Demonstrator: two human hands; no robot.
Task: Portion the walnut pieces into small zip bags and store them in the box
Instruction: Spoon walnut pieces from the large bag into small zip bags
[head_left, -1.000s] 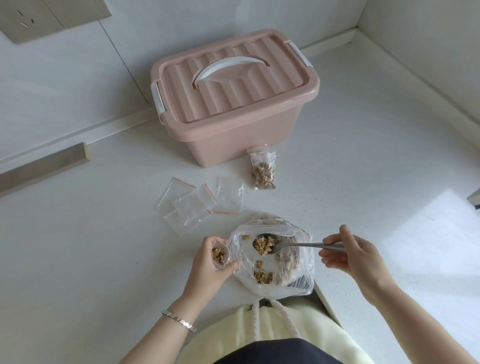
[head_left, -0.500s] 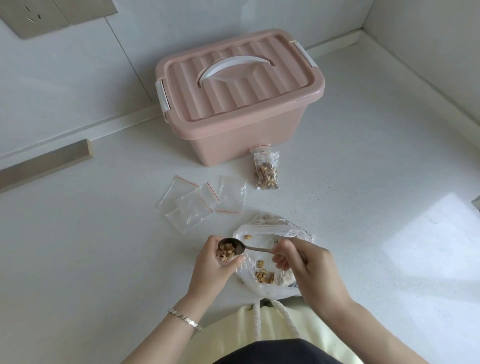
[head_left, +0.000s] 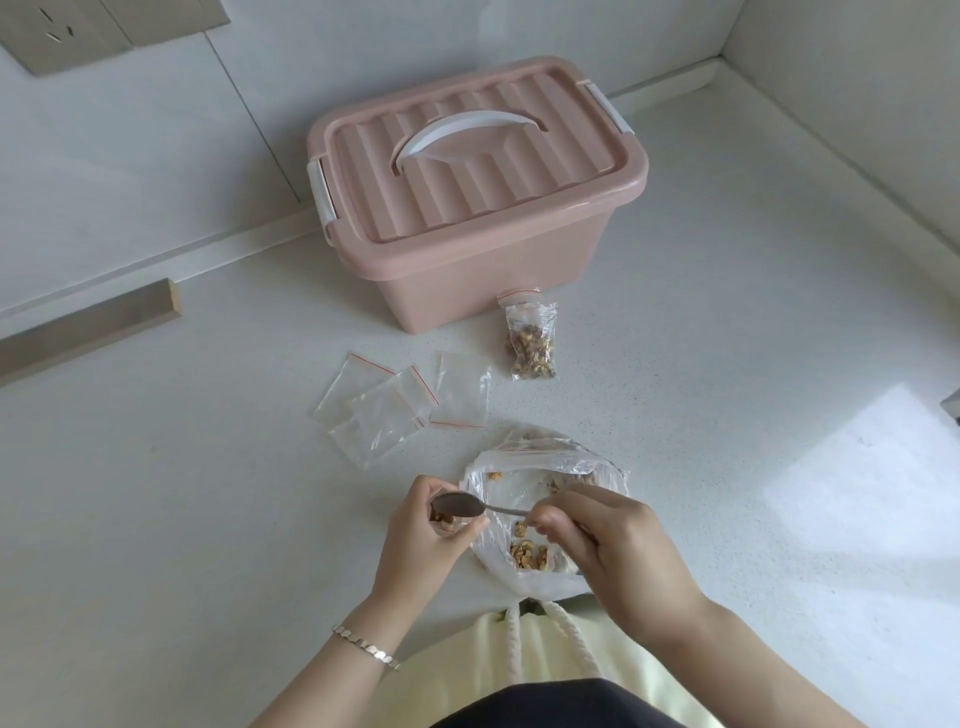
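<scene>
Left hand (head_left: 423, 525) pinches a small bag (head_left: 448, 522) open; right hand (head_left: 605, 540) grips the spoon (head_left: 460, 505), turned bowl-down over the bag's mouth. Walnuts (head_left: 530, 553) remain in the big bag (head_left: 545, 467). One filled bag (head_left: 531, 338) lies by the box (head_left: 467, 208), lid shut. Empty bags (head_left: 384, 410) wait. Judgement: early; most portions and all storing remain.

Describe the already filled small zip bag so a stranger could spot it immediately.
Find the pink ribbed plastic storage box with the white handle. Right at its front right corner lies the small clear red-striped zip bag. Unlike the flat empty zip bags to its left, it bulges with brown walnut pieces.
</scene>
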